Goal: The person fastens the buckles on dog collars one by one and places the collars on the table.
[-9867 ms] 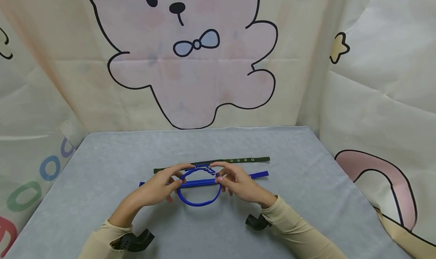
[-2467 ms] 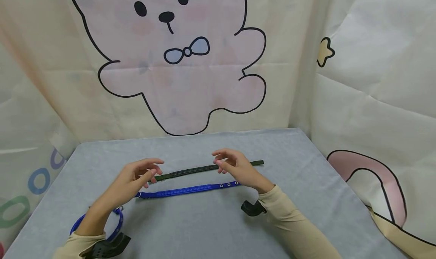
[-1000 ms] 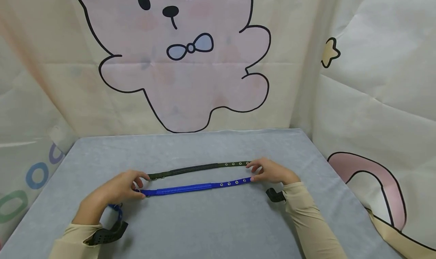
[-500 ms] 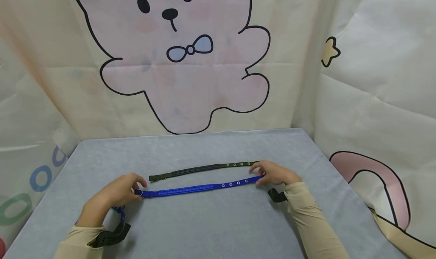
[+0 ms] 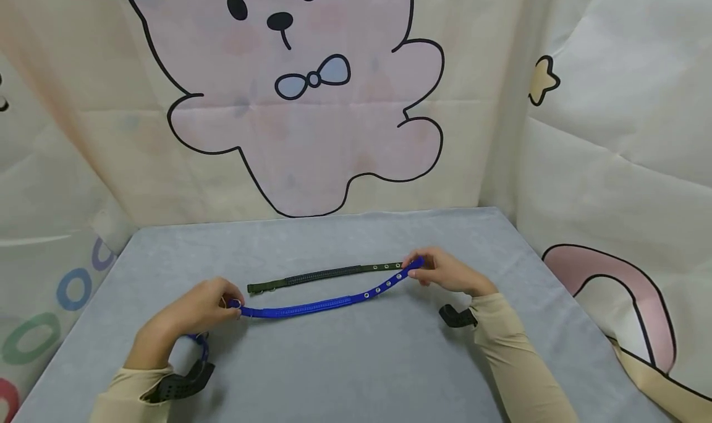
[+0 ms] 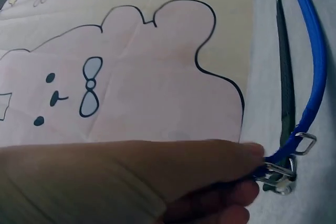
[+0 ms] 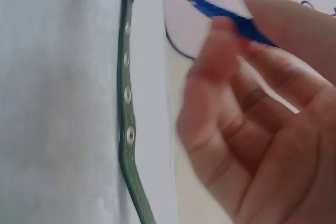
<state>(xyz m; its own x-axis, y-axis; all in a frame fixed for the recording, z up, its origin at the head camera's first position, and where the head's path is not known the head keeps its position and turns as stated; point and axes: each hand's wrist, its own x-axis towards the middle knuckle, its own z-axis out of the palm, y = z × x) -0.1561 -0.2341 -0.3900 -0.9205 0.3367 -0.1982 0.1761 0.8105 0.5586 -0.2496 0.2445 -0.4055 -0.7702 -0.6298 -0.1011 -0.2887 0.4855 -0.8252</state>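
Observation:
A blue pet collar (image 5: 311, 308) stretches between both hands, sagging in the middle. My left hand (image 5: 197, 308) pinches its buckle end; the metal buckle (image 6: 281, 170) and D-ring (image 6: 306, 144) show just past the fingertips in the left wrist view. The eyelet end is held up off the table between the thumb and fingers of my right hand (image 5: 445, 271), with its tip poking out above them. Behind it a dark green collar (image 5: 322, 276) lies straight on the table, its right end hidden by the right hand in the head view.
A second blue collar (image 5: 203, 347), buckled into a loop, lies at the left, mostly hidden behind the left forearm. The grey cloth-covered table (image 5: 334, 367) ends at a printed curtain (image 5: 311, 157) at the back, with more curtain at both sides.
Earlier both hands held the looped blue collar, which was then put down at the left. They took the straight blue collar by its ends, and the right hand has since raised the eyelet end.

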